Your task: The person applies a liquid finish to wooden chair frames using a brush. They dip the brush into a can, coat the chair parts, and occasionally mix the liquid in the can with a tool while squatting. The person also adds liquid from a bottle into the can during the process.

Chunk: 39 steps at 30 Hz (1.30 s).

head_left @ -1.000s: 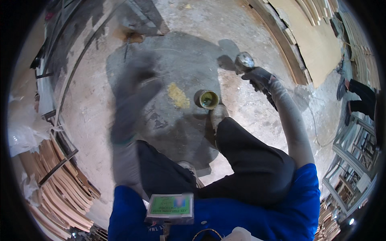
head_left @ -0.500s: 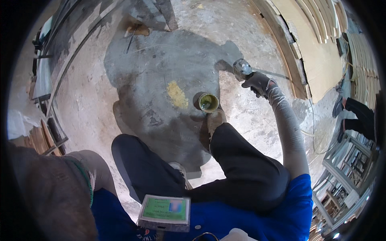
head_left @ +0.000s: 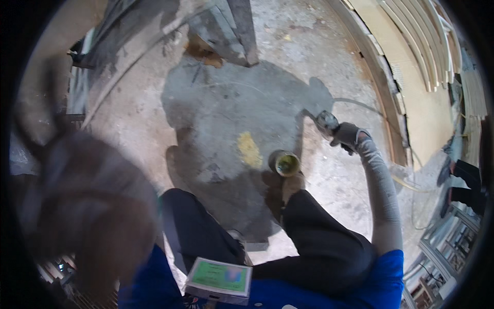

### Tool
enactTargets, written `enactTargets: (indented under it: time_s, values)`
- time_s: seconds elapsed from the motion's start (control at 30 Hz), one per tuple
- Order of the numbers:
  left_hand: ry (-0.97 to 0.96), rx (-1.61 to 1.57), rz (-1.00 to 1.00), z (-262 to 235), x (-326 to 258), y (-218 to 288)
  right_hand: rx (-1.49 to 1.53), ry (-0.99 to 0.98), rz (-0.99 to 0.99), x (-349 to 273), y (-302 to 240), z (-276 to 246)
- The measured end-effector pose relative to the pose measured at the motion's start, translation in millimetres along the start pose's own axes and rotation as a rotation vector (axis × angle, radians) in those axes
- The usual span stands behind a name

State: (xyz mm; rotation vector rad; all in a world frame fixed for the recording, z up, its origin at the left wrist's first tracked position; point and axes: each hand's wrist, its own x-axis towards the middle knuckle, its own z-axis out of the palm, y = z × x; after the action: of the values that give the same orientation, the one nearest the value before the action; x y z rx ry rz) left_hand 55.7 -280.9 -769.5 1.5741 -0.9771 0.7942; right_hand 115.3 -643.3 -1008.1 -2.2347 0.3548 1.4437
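My right hand [head_left: 347, 136], in a dark grey glove, grips a rounded, mottled grey tool [head_left: 327, 122] held out above the floor. Its kind I cannot make out. A small round pot [head_left: 298, 164] with greenish-yellow liquid inside stands on the floor by the toe of my right shoe [head_left: 292, 184]. At the left, a large brownish blur close to the view is my left hand [head_left: 98, 190]. Motion smears its fingers, so neither their pose nor anything in them can be read.
Dried yellow residue [head_left: 249, 149] marks the concrete floor ahead. Wooden boards and curved strips [head_left: 411, 41] lie at the far right. A grey angled support [head_left: 226, 33] stands ahead. Another person's dark-clad legs [head_left: 465, 175] and a metal frame [head_left: 442, 262] are at right.
My left hand has come up into view at the left as a blur. The whole view has shifted, so the pot and floor sit lower and farther right. My right hand still holds the grey tool.
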Motion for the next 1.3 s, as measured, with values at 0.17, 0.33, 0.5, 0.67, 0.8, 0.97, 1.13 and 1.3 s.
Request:
enactTargets:
  time_s: [0.17, 0.33, 0.5, 0.67, 0.8, 0.97, 1.13, 1.3]
  values:
    - [0.097, 0.732, -0.726, -26, -109, -152, -0.091, -0.057, 0.061, -3, -15, -5]
    - [-0.341, 1.01, -1.106, -84, -241, -253, -0.127, -0.089, 0.051, 0, -24, -13]
    - [-0.559, 1.068, -1.308, -73, -271, -305, -0.132, -0.018, -0.001, -5, -8, -6]
    - [-0.707, 1.143, -1.324, -37, -267, -329, -0.204, 0.089, -0.05, -5, 8, 3]
    - [-0.68, 1.157, -1.246, -45, -274, -329, -0.193, 0.125, -0.13, -1, 8, 1]
    - [-0.57, 1.205, -1.153, -40, -279, -319, -0.211, 0.112, -0.056, -4, 0, 1]
    - [-0.74, 1.122, -0.648, -60, -263, -314, -0.148, 0.09, -0.015, -11, 5, 3]
    - [0.49, -0.232, -1.614, -62, -236, -296, -0.001, 0.076, -0.049, -7, 8, 8]
